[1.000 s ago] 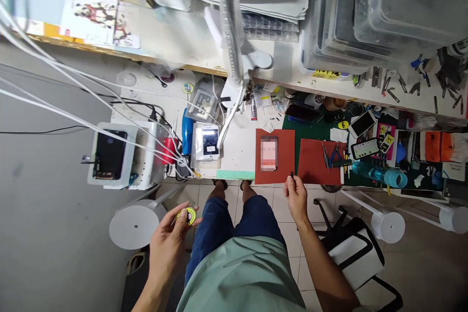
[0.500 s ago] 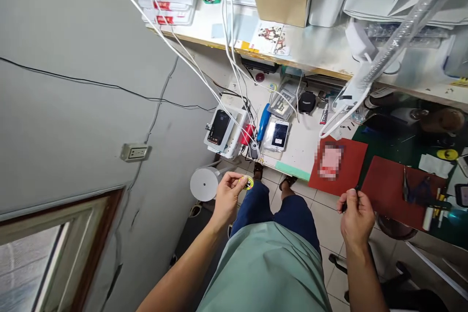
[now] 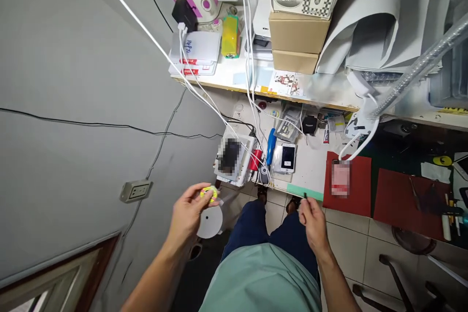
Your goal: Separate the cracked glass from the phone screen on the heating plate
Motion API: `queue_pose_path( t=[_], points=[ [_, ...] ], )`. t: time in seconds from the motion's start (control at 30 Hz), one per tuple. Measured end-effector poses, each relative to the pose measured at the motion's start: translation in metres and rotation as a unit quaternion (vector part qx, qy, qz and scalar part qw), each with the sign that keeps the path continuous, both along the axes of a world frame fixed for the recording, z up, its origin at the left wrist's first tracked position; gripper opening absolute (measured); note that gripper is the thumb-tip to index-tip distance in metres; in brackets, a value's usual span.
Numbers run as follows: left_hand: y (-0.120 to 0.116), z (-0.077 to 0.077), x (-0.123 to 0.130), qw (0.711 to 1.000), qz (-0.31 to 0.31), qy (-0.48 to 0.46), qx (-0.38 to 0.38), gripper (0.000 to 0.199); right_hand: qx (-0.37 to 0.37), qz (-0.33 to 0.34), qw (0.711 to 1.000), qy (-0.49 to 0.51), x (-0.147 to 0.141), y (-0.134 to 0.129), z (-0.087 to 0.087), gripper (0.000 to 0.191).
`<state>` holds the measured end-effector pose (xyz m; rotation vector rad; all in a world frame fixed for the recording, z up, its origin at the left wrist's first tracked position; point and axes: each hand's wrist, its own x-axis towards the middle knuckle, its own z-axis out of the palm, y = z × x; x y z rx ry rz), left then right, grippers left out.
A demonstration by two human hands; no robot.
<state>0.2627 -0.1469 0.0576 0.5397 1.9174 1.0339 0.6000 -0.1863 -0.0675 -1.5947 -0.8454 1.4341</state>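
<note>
On bench, clear case of parts; hands hold disc, dark stick.

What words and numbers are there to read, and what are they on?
"Kuack Style" on the top box
"0.7" on the same box
Too small, blurred or cut off: the top box's other print and any writing on the white packets, tube, yellow disc and bin.

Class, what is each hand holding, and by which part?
Left hand: yellow disc, thumb across its face. Right hand: small dark object, by its near end.
</note>
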Motion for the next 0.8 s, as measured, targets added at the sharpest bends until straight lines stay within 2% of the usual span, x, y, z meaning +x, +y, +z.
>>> queue_pose_path(
  t=[0.1,0.2,0.3,0.37,0.43,0.53,0.63,0.8],
  points=[
    [0.009,0.02,-0.06,0.997,0.037,0.061,0.03,0.065,0.019,0.12,0.992,0.021,-0.063,0.025,-0.013,0.043],
    [0.018,0.034,-0.109,0.991,0.06,0.107,0.056,0.061,0.048,0.211,0.976,0.008,-0.125,0.072,-0.023,0.031],
    [0.033,0.035,-0.142,0.988,0.068,0.119,0.076,0.058,0.075,0.239,0.967,-0.038,-0.175,0.136,-0.029,0.028],
    [0.049,0.027,-0.155,0.987,0.07,0.113,0.093,0.056,0.08,0.231,0.966,-0.079,-0.198,0.178,-0.032,0.031],
    [0.071,0.013,-0.161,0.987,0.068,0.1,0.11,0.051,0.072,0.21,0.967,-0.128,-0.208,0.214,-0.034,0.032],
    [0.112,-0.018,-0.162,0.99,0.051,0.067,0.116,0.039,0.051,0.166,0.964,-0.203,-0.204,0.251,-0.038,0.033],
    [0.158,-0.057,-0.158,0.994,0.032,0.037,0.101,0.026,0.036,0.133,0.956,-0.26,-0.188,0.273,-0.043,0.036],
    [0.219,-0.123,-0.153,0.998,0.039,0.008,0.039,0.035,0.009,0.125,0.946,-0.299,-0.169,0.298,-0.053,0.039]
  ],
)
